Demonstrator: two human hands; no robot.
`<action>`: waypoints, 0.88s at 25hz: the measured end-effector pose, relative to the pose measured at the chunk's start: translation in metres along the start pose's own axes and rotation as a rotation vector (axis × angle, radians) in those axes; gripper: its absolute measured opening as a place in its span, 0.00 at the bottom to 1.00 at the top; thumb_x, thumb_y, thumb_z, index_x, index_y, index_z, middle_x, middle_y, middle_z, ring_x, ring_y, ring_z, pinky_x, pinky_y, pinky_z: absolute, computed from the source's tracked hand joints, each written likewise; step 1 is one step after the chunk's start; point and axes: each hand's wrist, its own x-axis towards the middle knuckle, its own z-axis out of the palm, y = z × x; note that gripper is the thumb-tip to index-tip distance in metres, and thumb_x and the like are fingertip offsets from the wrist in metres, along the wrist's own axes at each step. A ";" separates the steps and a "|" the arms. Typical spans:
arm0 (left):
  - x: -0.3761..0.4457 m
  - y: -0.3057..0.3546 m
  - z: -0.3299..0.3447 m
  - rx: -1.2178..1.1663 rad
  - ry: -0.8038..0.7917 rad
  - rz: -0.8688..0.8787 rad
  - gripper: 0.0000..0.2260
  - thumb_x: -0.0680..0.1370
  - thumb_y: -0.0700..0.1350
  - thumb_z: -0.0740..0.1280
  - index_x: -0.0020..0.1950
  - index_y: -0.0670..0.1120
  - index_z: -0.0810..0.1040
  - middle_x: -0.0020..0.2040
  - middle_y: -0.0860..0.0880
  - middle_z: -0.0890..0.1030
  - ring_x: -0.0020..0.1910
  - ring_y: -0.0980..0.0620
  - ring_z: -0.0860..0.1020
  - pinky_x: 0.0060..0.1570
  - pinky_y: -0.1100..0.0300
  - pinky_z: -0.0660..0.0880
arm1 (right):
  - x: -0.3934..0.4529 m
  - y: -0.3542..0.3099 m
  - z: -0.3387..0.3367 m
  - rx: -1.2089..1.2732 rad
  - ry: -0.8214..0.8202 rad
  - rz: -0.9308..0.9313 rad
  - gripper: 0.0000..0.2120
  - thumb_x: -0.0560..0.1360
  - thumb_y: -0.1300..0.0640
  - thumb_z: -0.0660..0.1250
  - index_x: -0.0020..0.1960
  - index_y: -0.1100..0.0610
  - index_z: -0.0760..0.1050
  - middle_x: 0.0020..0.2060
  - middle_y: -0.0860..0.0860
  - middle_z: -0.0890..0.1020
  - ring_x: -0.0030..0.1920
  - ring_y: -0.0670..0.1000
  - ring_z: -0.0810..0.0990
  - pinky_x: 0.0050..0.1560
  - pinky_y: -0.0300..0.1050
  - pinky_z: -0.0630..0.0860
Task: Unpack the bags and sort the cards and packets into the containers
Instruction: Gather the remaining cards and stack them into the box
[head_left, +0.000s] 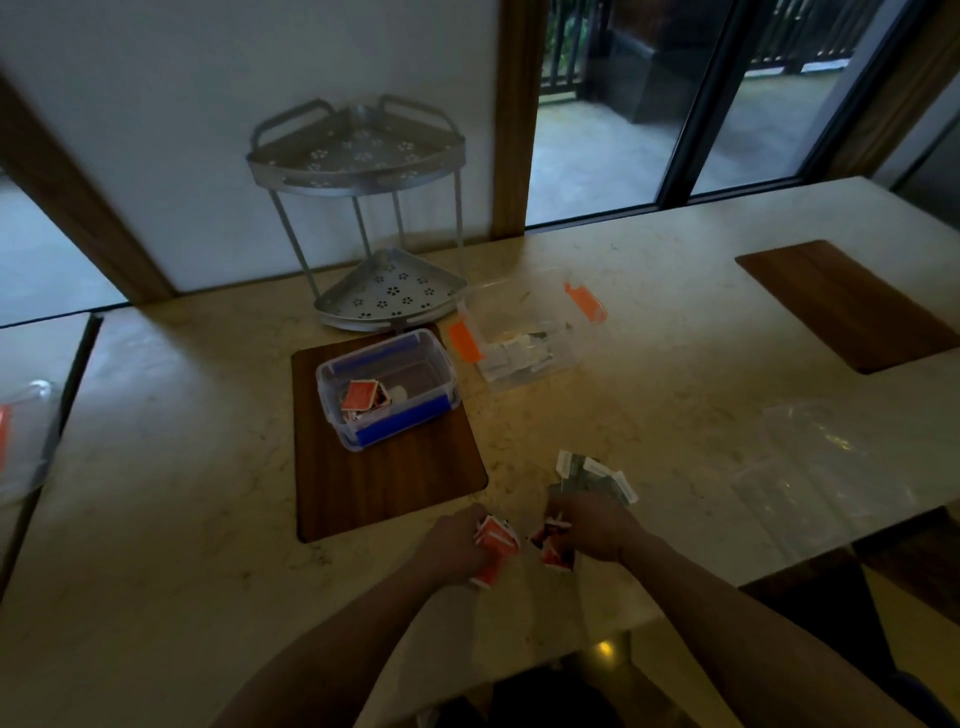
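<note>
My left hand (457, 540) grips a bunch of red-backed cards (496, 543) near the table's front edge. Just to its right, my right hand (592, 525) rests on more red cards (556, 553) lying on the table, its fingers curled over them. Several grey-white packets (592, 480) lie fanned out beyond my right hand. A clear box with blue clips (387, 392) stands on a wooden mat and holds a few red cards. A clear box with orange clips (519, 338) behind it holds white packets.
A two-tier metal corner rack (363, 218) stands against the wall behind the boxes. Empty clear plastic bags (826, 467) lie at the right. A second wooden mat (852, 306) sits far right. Another clear container (21, 436) is at the left edge.
</note>
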 end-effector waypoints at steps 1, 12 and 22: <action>-0.003 -0.003 -0.007 -0.058 0.028 -0.001 0.16 0.76 0.42 0.67 0.63 0.46 0.73 0.60 0.44 0.79 0.56 0.46 0.79 0.51 0.55 0.77 | 0.002 -0.009 -0.005 0.023 0.008 -0.014 0.15 0.73 0.54 0.69 0.59 0.53 0.76 0.57 0.54 0.79 0.57 0.55 0.77 0.51 0.46 0.74; -0.036 -0.038 -0.113 -0.373 0.423 0.014 0.15 0.75 0.46 0.69 0.62 0.48 0.77 0.54 0.48 0.83 0.48 0.54 0.82 0.45 0.62 0.79 | 0.037 -0.111 -0.064 0.227 0.235 -0.178 0.13 0.73 0.54 0.72 0.56 0.56 0.77 0.52 0.52 0.82 0.51 0.52 0.79 0.49 0.43 0.73; -0.050 -0.046 -0.163 -0.557 0.623 -0.074 0.09 0.76 0.49 0.69 0.53 0.50 0.75 0.50 0.47 0.80 0.47 0.50 0.81 0.45 0.55 0.80 | 0.068 -0.164 -0.096 0.285 0.305 -0.320 0.11 0.72 0.57 0.71 0.53 0.54 0.75 0.45 0.50 0.78 0.46 0.50 0.77 0.38 0.34 0.68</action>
